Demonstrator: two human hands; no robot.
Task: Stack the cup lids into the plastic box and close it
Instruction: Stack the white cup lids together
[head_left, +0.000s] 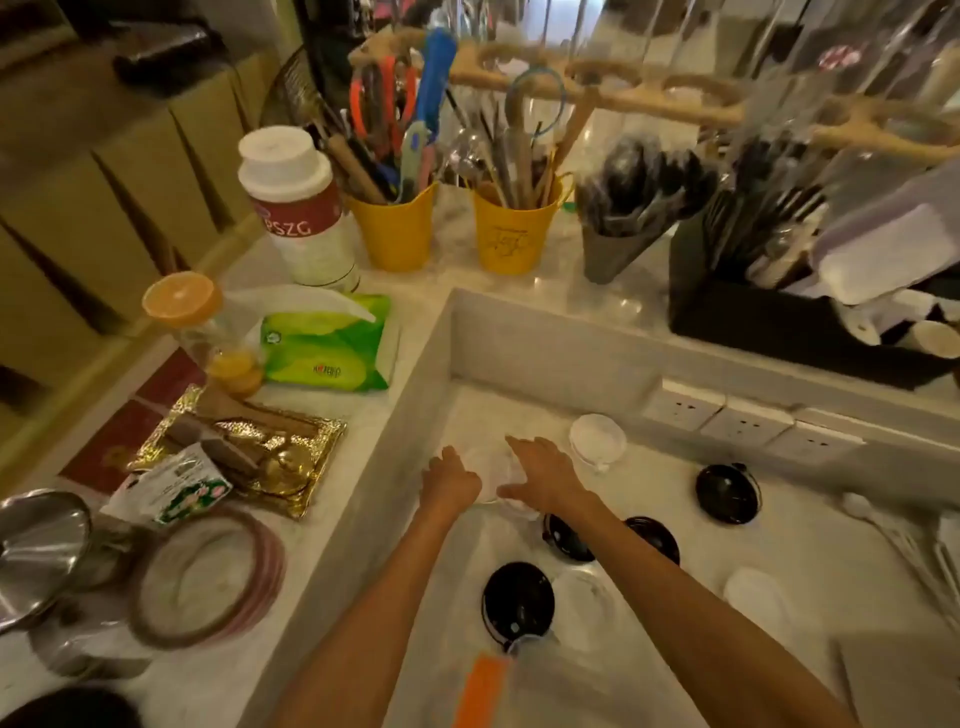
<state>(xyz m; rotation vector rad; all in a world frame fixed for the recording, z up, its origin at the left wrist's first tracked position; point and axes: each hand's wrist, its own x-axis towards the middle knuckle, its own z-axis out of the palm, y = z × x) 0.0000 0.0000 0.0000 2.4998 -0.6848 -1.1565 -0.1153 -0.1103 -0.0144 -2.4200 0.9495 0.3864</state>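
Note:
On the sunken marble counter, my left hand (450, 483) and my right hand (540, 480) meet over a blurred clear plastic box (493, 470) near the left wall. The left fingers curl on its edge. The right hand lies over its top with fingers spread. Black cup lids lie loose behind my arms: one at the right (727, 493), two under my right forearm (655, 538) (563, 538), one nearer me (517, 597). A clear lid (597, 441) sits by the back wall, another (587, 597) beside the near black one, and a white lid (753, 597) further right.
The raised ledge on the left holds a tissue pack (324, 345), a gold tray (249, 447), plates (208, 577) and a steel bowl (36, 545). Yellow utensil cups (397, 228) and a black cutlery caddy (779, 322) stand behind. Wall sockets (743, 421) line the back wall. An orange strip (480, 691) lies near me.

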